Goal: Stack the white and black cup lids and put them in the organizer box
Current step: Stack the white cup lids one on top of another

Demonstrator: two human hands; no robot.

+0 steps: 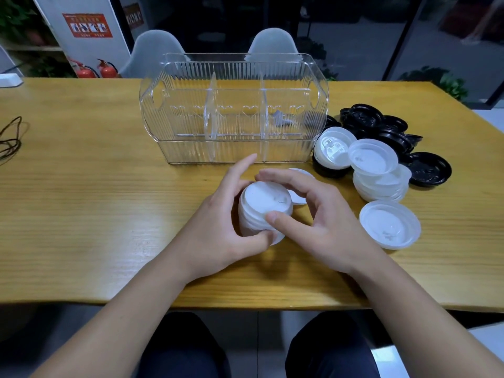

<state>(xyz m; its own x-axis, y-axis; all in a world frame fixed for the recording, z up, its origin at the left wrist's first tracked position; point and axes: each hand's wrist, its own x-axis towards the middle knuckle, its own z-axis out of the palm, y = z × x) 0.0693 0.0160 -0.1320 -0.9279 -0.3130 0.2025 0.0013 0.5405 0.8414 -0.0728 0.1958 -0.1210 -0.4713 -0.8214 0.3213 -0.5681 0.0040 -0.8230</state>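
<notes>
While both hands work the short stack of white plastic cup lids [263, 211] at the near middle of the yellow wooden table [81, 203], nothing is in the box yet, as far as I can see.

Left hand [218, 230]: curled round the stack's left side, thumb under the near rim, index finger lifted straight. Right hand [316, 216]: thumb pressing the near top rim, fingers arched over the far edge, half-curled. One more white lid [298, 190] lies flat, partly hidden behind the right hand's fingers.

Just beyond both hands: clear ribbed plastic organizer box [234, 151], two dividers, three compartments. Something small and grey shows through the compartment nearest the right hand; can't tell what.

Right of the right hand: loose white lids [381, 184] piled, a single translucent white lid [390, 225] nearest, and past those the heap of black plastic cup lids [381, 129], unstacked.

Handling, my read: thin moulded plastic, very light, springy at the rim, smooth. Nested lids likely slide or tilt if squeezed hard on one side. Hold the stack by opposite rim edges, thumb and fingers, light pressure; cap the top with a finger when lifting. Crush risk low, toppling risk higher as the stack grows.
</notes>
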